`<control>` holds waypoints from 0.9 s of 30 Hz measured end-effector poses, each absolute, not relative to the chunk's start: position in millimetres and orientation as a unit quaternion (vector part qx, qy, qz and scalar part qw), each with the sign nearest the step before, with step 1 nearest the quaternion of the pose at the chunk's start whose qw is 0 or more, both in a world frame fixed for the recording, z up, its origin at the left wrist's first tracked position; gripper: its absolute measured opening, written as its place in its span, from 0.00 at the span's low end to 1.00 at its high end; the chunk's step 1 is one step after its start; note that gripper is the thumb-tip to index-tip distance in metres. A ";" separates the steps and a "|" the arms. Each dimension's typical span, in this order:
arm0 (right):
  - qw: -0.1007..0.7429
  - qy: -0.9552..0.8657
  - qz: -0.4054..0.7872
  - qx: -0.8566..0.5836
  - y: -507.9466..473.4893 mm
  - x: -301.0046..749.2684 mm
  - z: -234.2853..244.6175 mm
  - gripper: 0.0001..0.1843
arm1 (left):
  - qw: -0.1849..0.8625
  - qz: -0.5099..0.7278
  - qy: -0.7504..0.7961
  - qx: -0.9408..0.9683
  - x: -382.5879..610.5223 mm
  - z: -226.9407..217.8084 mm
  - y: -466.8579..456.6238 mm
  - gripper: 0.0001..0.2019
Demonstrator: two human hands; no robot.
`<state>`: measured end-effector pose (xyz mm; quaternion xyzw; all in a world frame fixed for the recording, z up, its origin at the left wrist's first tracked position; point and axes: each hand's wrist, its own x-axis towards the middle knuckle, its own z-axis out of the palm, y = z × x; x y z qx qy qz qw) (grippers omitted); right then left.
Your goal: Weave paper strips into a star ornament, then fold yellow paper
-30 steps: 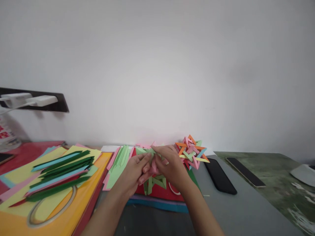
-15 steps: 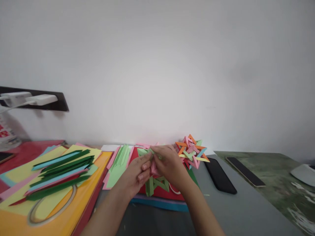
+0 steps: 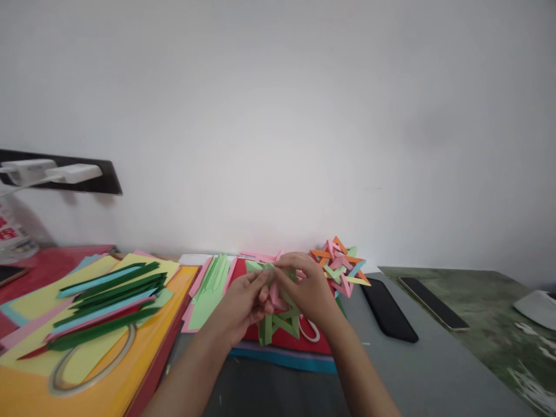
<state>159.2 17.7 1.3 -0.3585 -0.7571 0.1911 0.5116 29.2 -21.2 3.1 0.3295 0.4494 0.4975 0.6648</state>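
Between my hands is a modular origami model (image 3: 280, 325) of folded light green and pink paper strips, over a red sheet (image 3: 310, 344). My left hand (image 3: 241, 301) pinches its upper left part with thumb and forefinger, the other fingers curled. From the right, my right hand (image 3: 306, 286) grips the upper part with bent fingers. Both hands cover much of the model, so its joints are partly hidden. Just beyond my right hand stands a multicoloured origami star ball (image 3: 341, 266). A white scissor handle (image 3: 309, 330) shows beside the model.
Left are folded dark green strips (image 3: 117, 295) on coloured sheets and a tape ring (image 3: 93, 379). Light green strips (image 3: 212, 278) lie behind my left hand. To the right sit a black phone (image 3: 388, 313) and another phone (image 3: 432, 304). A power strip (image 3: 104, 176) is on the wall.
My hands have drawn slightly apart, and the fingers of my left hand have curled in. More of the pink and green model and of the white handle shows between and below them.
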 end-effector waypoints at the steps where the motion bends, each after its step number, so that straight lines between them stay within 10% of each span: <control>1: 0.513 -0.753 0.196 -0.362 17.8 159.3 1.2 0.05 | 0.667 0.496 0.453 0.321 29.2 3.0 -20.9 0.20; 27: 0.536 -0.717 0.256 -0.364 17.8 157.6 -0.1 0.07 | 0.667 0.514 0.450 0.299 35.4 4.7 -23.7 0.19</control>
